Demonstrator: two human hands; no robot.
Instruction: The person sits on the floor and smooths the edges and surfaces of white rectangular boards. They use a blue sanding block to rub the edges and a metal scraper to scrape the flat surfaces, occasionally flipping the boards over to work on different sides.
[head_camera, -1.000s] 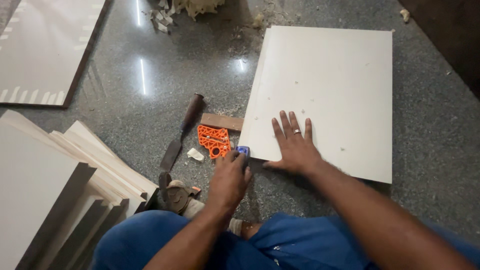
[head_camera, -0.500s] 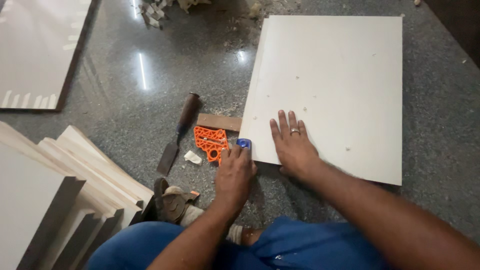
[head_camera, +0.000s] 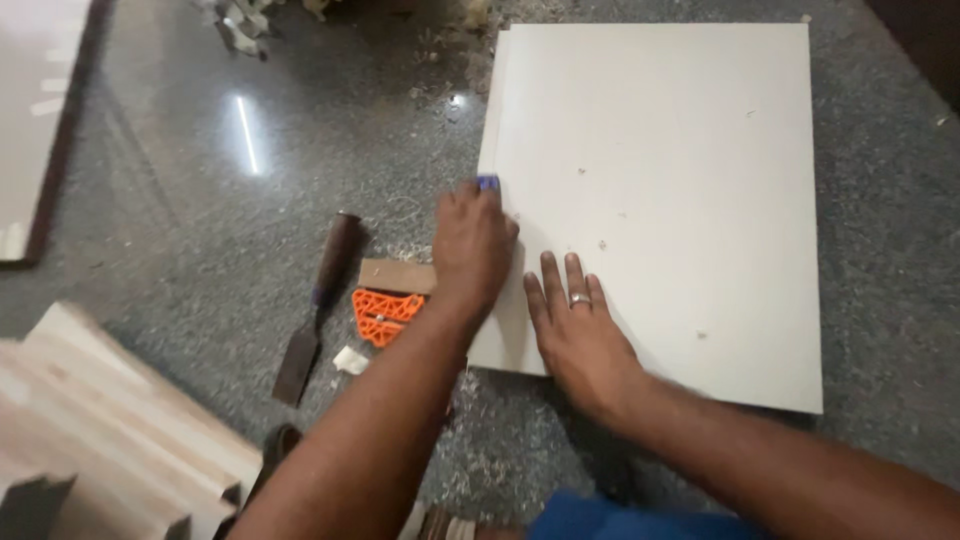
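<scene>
While our left hand (head_camera: 472, 245) grips a small blue-tipped tool (head_camera: 488, 183) against the left edge of the one flat white rectangular board (head_camera: 660, 200), our right hand (head_camera: 578, 335) lies spread flat on its near-left corner. Grey speckled floor (head_camera: 180, 210) stays open far left. One wooden-handled chisel (head_camera: 318, 305), one orange plastic piece (head_camera: 386, 314) lie left.

A flat board (head_camera: 660, 190) lay on the stone floor (head_camera: 200, 200). The right hand (head_camera: 580, 335) rested flat on the board's near left corner. The left hand (head_camera: 472, 245) sat just left of it, at the board's left edge, with a small tool (head_camera: 488, 183) at its fingertips. Left of that hand lay a small wood block (head_camera: 392, 275), with a plastic piece (head_camera: 385, 315) just before it. Further left lay a chisel (head_camera: 318, 305). Stacked planks (head_camera: 110, 420) lay at the near left.
</scene>
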